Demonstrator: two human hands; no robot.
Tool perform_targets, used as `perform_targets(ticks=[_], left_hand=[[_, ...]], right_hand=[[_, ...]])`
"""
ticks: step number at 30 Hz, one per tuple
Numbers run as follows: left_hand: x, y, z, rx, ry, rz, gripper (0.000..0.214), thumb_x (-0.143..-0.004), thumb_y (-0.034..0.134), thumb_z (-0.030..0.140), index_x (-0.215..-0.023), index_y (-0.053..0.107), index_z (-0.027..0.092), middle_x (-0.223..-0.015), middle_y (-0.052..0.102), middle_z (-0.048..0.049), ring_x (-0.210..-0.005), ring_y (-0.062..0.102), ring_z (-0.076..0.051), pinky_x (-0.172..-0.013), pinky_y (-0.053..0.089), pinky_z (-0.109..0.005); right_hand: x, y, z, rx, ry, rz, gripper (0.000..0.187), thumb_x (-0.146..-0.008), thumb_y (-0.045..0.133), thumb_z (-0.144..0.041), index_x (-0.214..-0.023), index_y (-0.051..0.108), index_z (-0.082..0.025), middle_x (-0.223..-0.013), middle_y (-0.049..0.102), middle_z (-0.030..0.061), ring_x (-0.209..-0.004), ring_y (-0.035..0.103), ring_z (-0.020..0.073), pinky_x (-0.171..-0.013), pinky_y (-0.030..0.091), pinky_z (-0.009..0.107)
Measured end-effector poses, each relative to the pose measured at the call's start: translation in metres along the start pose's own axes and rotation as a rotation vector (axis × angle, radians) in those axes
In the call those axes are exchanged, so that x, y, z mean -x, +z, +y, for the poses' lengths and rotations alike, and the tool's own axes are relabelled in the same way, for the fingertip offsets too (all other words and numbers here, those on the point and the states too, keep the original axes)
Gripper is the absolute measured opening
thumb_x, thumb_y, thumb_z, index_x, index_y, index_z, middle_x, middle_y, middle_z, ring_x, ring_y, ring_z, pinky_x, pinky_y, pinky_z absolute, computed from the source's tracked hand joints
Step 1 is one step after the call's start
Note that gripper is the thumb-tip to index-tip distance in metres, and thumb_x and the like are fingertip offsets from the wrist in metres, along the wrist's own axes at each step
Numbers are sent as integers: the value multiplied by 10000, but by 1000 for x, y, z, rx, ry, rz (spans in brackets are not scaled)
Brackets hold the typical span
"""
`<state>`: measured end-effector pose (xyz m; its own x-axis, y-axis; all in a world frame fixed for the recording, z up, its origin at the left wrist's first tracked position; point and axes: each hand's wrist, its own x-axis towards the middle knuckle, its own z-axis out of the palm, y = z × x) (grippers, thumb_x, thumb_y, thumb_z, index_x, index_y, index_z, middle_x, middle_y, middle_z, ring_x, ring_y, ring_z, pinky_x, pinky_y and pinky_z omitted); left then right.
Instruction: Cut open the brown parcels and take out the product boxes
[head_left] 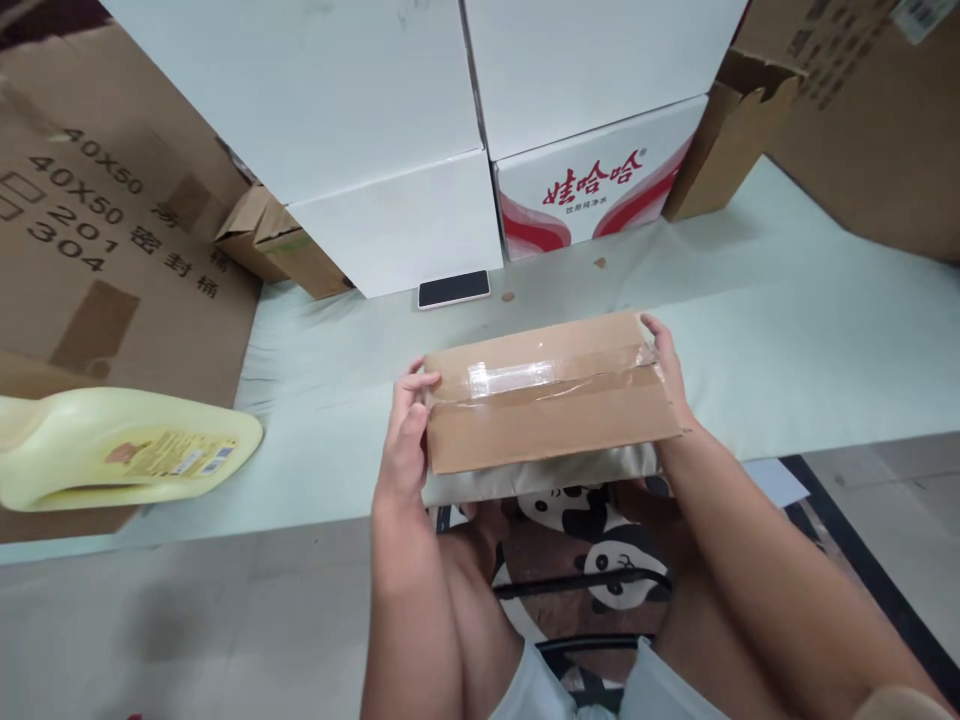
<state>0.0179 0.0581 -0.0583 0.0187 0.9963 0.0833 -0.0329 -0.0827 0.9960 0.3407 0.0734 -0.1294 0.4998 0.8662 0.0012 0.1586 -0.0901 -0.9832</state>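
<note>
A brown cardboard box [551, 420] is held between my two hands near the front edge of the cloth-covered table. Clear packing tape [517, 375] runs along the seam on its upper face, shiny and wrinkled toward the right end. My left hand [405, 440] grips the left end, its fingers bent round the edge. At the opposite end, my right hand [667, 370] is closed on the box, with part of the fingers hidden behind it. Whether the box's underside touches the table cannot be told.
A black-screened phone [454, 289] lies behind the box, against stacked white cartons [397, 225]. A yellow bottle [142, 450] lies at the left before a large carton [112, 230]. Small open cardboard boxes [731, 140] flank the stack. Pale green cloth [810, 330] covers the table.
</note>
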Motion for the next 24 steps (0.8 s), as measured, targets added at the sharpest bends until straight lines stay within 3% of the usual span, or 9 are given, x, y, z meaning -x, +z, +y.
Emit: perform_targets(ticks=[3,6,9,11,13,16,19,24], left_hand=[[3,11,-3,59,26,70,482,-661,862,533,-965,597,269,-1571,448,-23,-1413,473,-306,-1036,504,-380],[6,20,-4,230,-9,42,534,-609,887,471,-982,550,291,-1463,549,-31,-1278,576,-283,-935,555,-367],[9,27,-1,284,-35,45,508,-587,880,360,-958,542,282,-1389,591,-28,-1189,614,-256,-893,566,-341],[10,31,3,295,-57,64,475,-582,852,292,-944,545,270,-1346,602,-29,-1134,630,-242,-851,567,-316],[11,34,5,299,-85,67,456,-592,824,262,-961,555,267,-1270,617,-29,-1022,645,-212,-782,558,-288],[11,38,6,309,-111,72,449,-608,807,267,-989,569,268,-1133,618,-14,-879,622,-162,-715,528,-249],[12,44,8,312,-96,134,442,-586,799,282,-964,572,253,-1074,603,-7,-866,596,-151,-709,510,-233],[14,53,13,278,-106,163,422,-597,786,284,-962,577,243,-1039,593,-10,-822,562,-150,-664,470,-229]], right_hand=[[7,-2,-31,-261,17,229,521,-764,551,-317,-1284,541,-276,-873,612,10,-603,546,131,-606,496,314],[23,-19,-73,-535,-207,346,453,-717,537,-241,-1158,612,-311,-849,621,-2,-612,577,128,-611,510,309],[42,-41,-107,-737,-367,221,465,-727,528,-247,-1151,701,-330,-939,680,11,-847,692,173,-755,549,343],[50,-49,-117,-785,-366,118,480,-736,509,-257,-1154,731,-338,-983,693,8,-947,698,185,-816,554,356],[52,-48,-120,-833,-287,91,393,-728,540,-261,-1050,758,-319,-846,674,-5,-790,675,154,-707,548,314],[54,-38,-121,-885,-200,89,122,-760,642,-303,-811,746,-266,-555,528,-42,-481,490,96,-472,416,239],[66,-31,-127,-779,-292,6,151,-854,659,-362,-807,763,-264,-510,520,-38,-444,465,101,-421,363,242],[98,-18,-139,-482,-510,-287,241,-966,614,-426,-965,812,-290,-680,681,1,-569,573,114,-484,428,254]])
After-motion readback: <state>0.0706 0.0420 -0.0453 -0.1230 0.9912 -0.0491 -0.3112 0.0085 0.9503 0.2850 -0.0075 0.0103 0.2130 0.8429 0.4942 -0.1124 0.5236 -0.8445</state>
